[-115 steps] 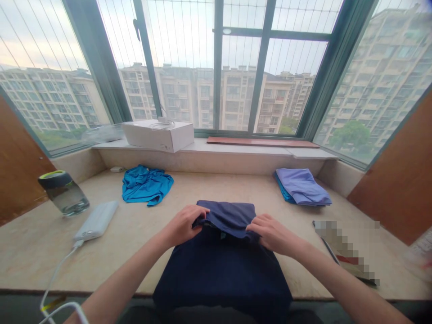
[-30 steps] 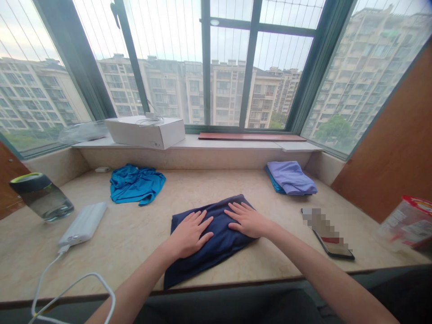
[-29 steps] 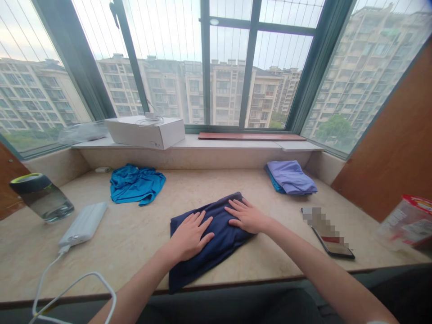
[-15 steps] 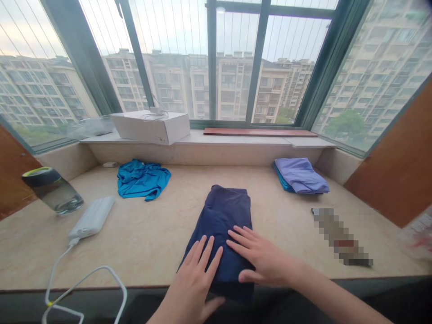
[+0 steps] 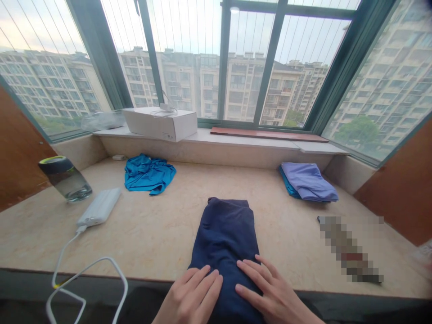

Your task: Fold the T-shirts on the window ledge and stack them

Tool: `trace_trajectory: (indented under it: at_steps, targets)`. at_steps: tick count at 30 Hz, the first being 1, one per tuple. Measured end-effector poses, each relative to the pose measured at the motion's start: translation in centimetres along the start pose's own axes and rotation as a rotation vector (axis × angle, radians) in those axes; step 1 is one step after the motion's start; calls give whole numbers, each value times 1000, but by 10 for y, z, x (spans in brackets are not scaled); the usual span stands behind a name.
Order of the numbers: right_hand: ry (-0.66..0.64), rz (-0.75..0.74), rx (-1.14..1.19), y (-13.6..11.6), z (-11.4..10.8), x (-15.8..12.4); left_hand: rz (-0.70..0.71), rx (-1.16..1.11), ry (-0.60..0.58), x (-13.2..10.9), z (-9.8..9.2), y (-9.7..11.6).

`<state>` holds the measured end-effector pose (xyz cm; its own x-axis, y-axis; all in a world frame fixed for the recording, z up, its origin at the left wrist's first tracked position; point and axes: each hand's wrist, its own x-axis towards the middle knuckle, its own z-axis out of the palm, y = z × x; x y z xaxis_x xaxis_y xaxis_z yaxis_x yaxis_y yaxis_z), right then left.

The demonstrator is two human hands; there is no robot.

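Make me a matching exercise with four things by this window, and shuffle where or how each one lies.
Things:
1. navy garment
2. turquoise garment
3. lilac garment
4. white box

Places or states:
A. up on the window ledge
B. crumpled, at the far left of the counter
C. neatly folded, at the far right of the counter
D. lying flat under the left hand and the right hand

Pairs: 1-D, 2-B, 3-C, 4-A
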<state>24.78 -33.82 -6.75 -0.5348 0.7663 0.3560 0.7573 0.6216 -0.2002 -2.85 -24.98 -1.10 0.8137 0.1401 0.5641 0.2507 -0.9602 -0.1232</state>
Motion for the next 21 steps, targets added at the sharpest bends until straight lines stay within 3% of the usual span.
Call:
trace_trajectory:
  at_steps: [3, 6, 8, 11, 15, 17, 21]
  targets:
    - [157, 77, 187, 0, 8, -3, -70, -113, 83, 20, -12, 5]
    - [340, 284, 440, 0, 11, 1, -210, -176, 175, 36, -19, 4]
    - [430, 437, 559, 2, 5, 10, -319, -187, 215, 41, -20, -2]
    - [487, 603, 655, 13, -13, 36, -453, -222, 179, 42, -16, -15]
    - [448, 742, 741, 39, -32, 76, -552, -77, 163, 46, 0, -36]
    - [375, 798, 720, 54, -31, 91, -526, 29, 152, 49, 11, -45]
    - [258, 766, 536, 80, -19, 101, -324, -30, -90, 49, 36, -53]
